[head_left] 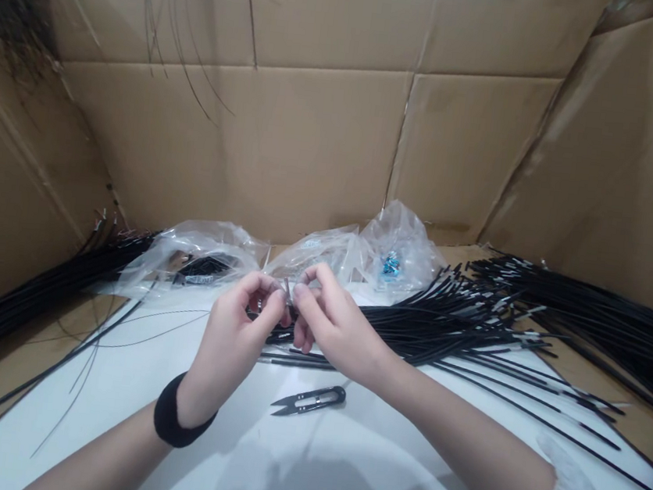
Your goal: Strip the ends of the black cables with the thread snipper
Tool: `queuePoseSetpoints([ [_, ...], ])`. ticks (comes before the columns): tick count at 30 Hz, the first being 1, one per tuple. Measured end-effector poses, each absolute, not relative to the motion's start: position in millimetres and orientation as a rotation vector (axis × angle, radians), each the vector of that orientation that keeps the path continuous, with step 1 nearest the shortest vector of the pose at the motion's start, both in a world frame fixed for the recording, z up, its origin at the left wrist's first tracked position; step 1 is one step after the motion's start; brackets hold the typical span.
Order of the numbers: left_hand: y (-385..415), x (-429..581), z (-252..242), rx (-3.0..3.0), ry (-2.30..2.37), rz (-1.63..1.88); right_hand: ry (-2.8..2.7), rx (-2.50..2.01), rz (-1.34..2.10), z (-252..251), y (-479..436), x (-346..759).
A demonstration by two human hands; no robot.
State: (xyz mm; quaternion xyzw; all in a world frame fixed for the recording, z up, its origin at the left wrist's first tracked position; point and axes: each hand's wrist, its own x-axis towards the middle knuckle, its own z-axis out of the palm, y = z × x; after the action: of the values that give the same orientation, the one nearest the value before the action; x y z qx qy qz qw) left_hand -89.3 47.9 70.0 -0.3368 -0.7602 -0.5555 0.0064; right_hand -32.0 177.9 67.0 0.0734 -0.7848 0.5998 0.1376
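Note:
My left hand (pixel 244 322), with a black band (pixel 181 413) at its wrist, is closed, thumb and forefinger pinched together. Facing it, my right hand (pixel 333 320) is closed in a similar pinch, its fingertips almost meeting the left ones. A short, thin greyish piece (pixel 287 289) sticks up between the two sets of fingertips; what it belongs to is hidden by the fingers. Just behind the hands lies a thick bundle of black cables (pixel 412 325) with pale ends. Black thread snips (pixel 309 401) rest on the white table surface (pixel 220 453) below the hands, blades pointing left.
Clear plastic bags (pixel 325 253) stand along the back, one with small blue parts (pixel 391 265). More black cables lie at the left (pixel 44 291) and right (pixel 600 331) edges. Cardboard walls (pixel 315 141) enclose the back and sides; thin dark strands (pixel 175 23) hang at upper left.

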Motion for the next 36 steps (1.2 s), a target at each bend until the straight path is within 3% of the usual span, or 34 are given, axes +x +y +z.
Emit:
queuePoseSetpoints([
  [8, 47.5, -84.9, 73.9, -0.968, -2.339, -2.103, -2.203, 0.185, 1.939, 69.4, 178.7, -34.9],
  [14, 53.2, -87.4, 70.1, -0.93, -2.406, -2.334, -2.245, 0.084, 1.824, 65.3, 178.1, -36.5],
  [20, 45.5, -89.0, 73.7, -1.156, -2.368, -1.933, -2.318, 0.12, 1.695, 69.8, 178.0, -33.6],
  [29, 40.6, -91.5, 76.4, -1.161, -2.493, -1.6, -2.54, 0.196, 1.681, 70.1, 185.7, -33.1],
  [36, 44.7, -94.1, 77.1, -1.167, -2.578, -2.095, -2.468, 0.116, 1.546, 69.8, 184.8, -35.2],
])
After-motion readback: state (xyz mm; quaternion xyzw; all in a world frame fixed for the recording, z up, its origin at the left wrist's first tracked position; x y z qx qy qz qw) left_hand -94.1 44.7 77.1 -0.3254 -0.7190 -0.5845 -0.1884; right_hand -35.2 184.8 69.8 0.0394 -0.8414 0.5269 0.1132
